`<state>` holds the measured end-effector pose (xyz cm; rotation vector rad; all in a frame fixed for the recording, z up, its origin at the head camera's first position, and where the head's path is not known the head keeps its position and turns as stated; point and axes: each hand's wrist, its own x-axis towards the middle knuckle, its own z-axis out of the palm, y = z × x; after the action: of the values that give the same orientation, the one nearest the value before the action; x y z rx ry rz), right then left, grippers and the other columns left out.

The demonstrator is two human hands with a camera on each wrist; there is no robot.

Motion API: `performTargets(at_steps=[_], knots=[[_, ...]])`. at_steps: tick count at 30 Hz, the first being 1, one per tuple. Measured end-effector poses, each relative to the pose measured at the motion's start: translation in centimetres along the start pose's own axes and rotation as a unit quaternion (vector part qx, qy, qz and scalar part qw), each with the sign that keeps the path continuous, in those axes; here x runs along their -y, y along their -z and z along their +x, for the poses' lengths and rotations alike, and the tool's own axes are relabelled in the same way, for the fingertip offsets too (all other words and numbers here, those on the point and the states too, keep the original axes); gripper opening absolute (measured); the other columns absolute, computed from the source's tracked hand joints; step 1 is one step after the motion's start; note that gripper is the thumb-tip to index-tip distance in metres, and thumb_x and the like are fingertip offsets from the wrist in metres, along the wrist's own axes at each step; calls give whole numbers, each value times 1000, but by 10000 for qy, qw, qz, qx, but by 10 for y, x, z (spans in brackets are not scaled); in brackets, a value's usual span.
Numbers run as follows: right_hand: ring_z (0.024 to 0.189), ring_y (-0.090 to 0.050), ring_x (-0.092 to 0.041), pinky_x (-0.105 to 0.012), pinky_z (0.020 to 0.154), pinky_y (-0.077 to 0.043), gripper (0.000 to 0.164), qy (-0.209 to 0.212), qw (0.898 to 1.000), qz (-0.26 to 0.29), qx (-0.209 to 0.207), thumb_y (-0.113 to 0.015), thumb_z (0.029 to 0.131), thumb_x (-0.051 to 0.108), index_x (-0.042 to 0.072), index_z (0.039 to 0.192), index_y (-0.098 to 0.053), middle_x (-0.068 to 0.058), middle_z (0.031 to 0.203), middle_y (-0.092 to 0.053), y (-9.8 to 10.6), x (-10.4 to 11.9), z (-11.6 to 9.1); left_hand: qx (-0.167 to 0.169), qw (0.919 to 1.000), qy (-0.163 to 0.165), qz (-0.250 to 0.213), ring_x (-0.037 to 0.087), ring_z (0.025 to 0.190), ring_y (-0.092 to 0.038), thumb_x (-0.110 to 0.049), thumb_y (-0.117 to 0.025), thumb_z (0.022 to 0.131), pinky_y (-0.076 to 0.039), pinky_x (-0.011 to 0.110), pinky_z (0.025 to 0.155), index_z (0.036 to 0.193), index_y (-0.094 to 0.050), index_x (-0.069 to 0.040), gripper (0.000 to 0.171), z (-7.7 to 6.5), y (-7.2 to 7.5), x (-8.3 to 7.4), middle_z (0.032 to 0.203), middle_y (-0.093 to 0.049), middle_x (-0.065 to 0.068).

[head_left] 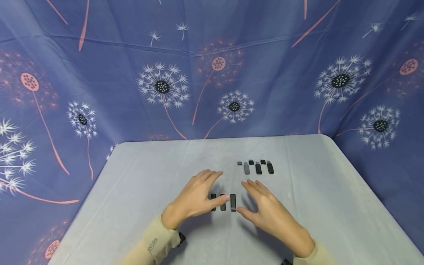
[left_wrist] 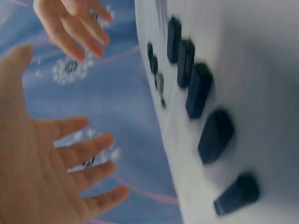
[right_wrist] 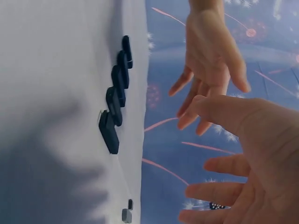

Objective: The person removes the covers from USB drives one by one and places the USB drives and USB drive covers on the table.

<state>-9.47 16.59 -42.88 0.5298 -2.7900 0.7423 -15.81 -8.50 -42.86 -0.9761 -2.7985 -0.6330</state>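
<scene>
My left hand (head_left: 193,198) hovers over a row of small dark USB sticks, its fingers extended and its thumb crossing above part of the row. To the right of the row, my right hand (head_left: 269,213) is held in the air, fingers stretched out and nothing in its grasp. The rightmost dark stick (head_left: 233,203) lies between the two thumbs. Several dark sticks, such as this one (left_wrist: 216,136), appear in the left wrist view, and the same row shows in the right wrist view with one stick (right_wrist: 110,133) nearest. The left hand hides some sticks from the head view.
Farther back lie a grey USB stick (head_left: 246,168) and two black ones (head_left: 258,168), uncapped, with small caps (head_left: 251,162) beside them. A pale cloth covers the table (head_left: 159,162). Behind it hangs a blue dandelion-print curtain (head_left: 265,55).
</scene>
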Motion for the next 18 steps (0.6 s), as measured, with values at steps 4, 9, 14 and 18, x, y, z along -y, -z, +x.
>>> performTargets(at_steps=[4,9,14,18], knots=[[136,-53,-48,-64,100,-51,72,-219,9995,206,-118,-85,84,39,6,144,-59,-20,146,-58,-5,3,0,-48,9999,36,111,33,147,-43,-78,-49,92,-41,59,113,156,-46,-22,84,-1,1,1,151,-55,3],[131,-58,-46,-60,104,-50,71,-416,9977,514,-129,-86,84,35,1,141,-60,-20,141,-62,-14,4,-2,27,10000,41,62,32,149,-41,-79,-48,93,-39,59,115,157,-44,-23,85,-4,2,0,152,-54,3],[129,-61,-41,-55,106,-50,68,-643,9950,743,-168,-87,83,31,-1,136,-62,-22,137,-65,-22,3,-4,15,10000,90,-27,33,149,-40,-76,-51,94,-39,60,115,157,-45,-23,82,-7,0,-3,152,-54,4],[127,-63,-40,-54,106,-50,65,-790,9929,878,-146,-87,84,30,-2,135,-63,-22,135,-66,-26,3,-4,69,9999,129,-86,34,149,-41,-74,-48,96,-38,59,116,157,-45,-24,78,-8,-3,-5,152,-54,4]])
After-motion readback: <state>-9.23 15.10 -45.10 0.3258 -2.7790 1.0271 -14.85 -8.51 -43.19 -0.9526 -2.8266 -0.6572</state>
